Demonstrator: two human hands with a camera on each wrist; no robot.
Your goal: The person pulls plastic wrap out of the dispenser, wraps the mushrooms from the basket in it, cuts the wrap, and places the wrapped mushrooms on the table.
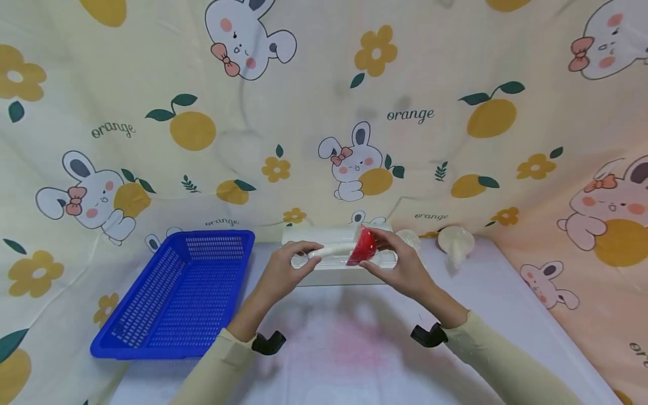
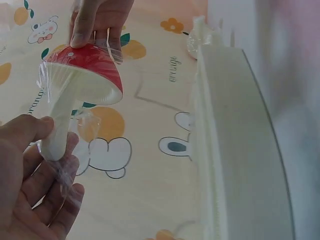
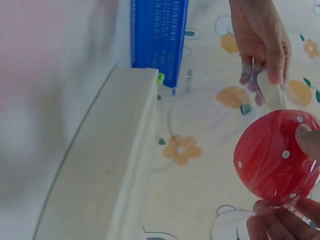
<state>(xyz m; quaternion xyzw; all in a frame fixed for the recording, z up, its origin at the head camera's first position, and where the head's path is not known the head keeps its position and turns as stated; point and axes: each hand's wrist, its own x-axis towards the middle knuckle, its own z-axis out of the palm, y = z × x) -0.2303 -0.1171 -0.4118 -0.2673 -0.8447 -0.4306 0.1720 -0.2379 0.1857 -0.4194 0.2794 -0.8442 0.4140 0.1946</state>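
Note:
Between my two hands is a toy mushroom (image 1: 364, 246) with a red, white-dotted cap and a white stem, lying sideways in the head view. Clear plastic film wraps it, creased around the cap (image 2: 92, 62) and hanging loose by the stem's end. My left hand (image 1: 283, 269) pinches the stem between thumb and fingers. On the other side, my right hand (image 1: 404, 267) grips the cap by its edges, its thumb pressing the dotted top (image 3: 275, 155). Just behind the hands stands a long white box (image 1: 336, 277), partly hidden by them and the mushroom.
A blue plastic basket (image 1: 235, 281) stands at the left of the white table (image 1: 466, 349). At the back right lie two pale, film-wrapped objects, one rounded with a tail (image 1: 455, 242), the other (image 1: 407, 239) partly behind my right hand. A patterned cloth (image 1: 314, 84) hangs behind.

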